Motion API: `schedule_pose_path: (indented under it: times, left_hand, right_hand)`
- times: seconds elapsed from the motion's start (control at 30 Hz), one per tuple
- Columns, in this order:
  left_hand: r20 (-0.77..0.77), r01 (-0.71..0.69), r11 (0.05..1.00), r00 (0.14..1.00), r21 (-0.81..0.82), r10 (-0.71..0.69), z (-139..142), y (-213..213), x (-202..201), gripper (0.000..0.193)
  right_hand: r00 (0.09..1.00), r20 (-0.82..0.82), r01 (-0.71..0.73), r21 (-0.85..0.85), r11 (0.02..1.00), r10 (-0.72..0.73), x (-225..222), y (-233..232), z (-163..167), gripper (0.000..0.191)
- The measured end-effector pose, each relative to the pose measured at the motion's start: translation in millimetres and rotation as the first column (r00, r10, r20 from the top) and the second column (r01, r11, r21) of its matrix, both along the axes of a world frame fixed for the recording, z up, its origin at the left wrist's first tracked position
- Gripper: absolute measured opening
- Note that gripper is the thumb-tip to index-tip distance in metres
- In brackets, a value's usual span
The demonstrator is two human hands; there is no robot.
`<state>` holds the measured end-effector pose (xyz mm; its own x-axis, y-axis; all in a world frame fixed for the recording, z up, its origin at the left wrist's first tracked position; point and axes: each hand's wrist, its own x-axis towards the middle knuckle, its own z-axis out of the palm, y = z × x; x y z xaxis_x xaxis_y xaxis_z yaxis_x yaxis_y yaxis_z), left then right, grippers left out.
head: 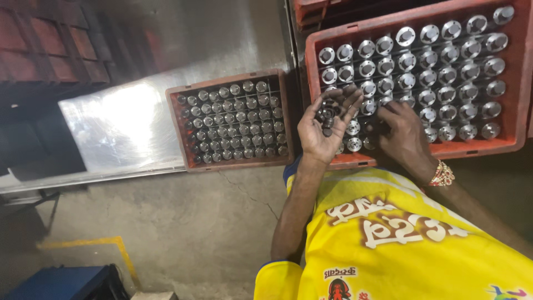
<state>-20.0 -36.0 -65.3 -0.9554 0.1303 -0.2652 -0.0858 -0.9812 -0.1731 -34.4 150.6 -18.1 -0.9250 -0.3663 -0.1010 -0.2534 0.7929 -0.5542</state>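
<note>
Two hands: both work over the near-left corner of the large red crate point(519, 83).
Left hand point(325, 125): palm up and cupped, fingers half curled, cradling a small heap of dark ring-shaped parts point(327, 115); it floats just above the crate's front rows.
Right hand point(401, 132): palm down, just right of the left hand, fingers bent onto the front rows of round metal pieces point(422, 66); whether the fingertips pinch anything I cannot tell. A red and gold bracelet point(442, 175) sits at its wrist.
Step in hand: by the look of it, dark rings are being taken from the cupped palm and set on the shiny pieces, one cell at a time, with the front-left cells being served now.
Next move calls for: judging from the layout, a fine pinch of one ring from the palm and a level left hand, so the heap does not spill.
Large crate: red plastic, rectangular, gridded; silver flanged pieces stand upright in nearly every cell, stretching away beyond and to the right of both hands.
Small crate point(177, 130): brown-red, left of the left hand and apart from it, packed with smaller grey cylinders point(236, 119), resting on a shiny metal sheet point(122, 116).
Signs: none legible on either crate; yellow painted line point(105, 243) on the concrete floor, far below-left of the hands.
</note>
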Motion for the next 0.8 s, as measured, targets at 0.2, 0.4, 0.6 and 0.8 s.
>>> schedule_pose_path:
  times: [0.2, 0.4, 0.6, 0.8]
  left_hand:
    - [-0.045, -0.042, 0.999, 0.998, 0.022, 0.043, 2, -2, 2, 0.039]
    - [-0.059, -0.079, 0.997, 0.995, -0.001, 0.079, 0, -4, 6, 0.040]
    - [-0.080, -0.074, 0.997, 0.994, 0.020, 0.076, 0, -5, 10, 0.040]
    - [-0.083, -0.042, 0.999, 0.996, 0.031, 0.044, 9, 1, 7, 0.044]
  right_hand:
    - [0.998, 0.055, -0.037, 0.029, 0.999, 0.035, -18, 0, -7, 0.016]
    - [0.998, 0.025, -0.065, -0.008, 0.998, 0.065, -13, 5, -9, 0.029]
    - [0.995, 0.095, -0.029, 0.107, 0.994, 0.018, -13, 0, -6, 0.022]
    - [0.996, 0.060, 0.075, -0.314, 0.946, -0.059, -16, -12, 27, 0.013]
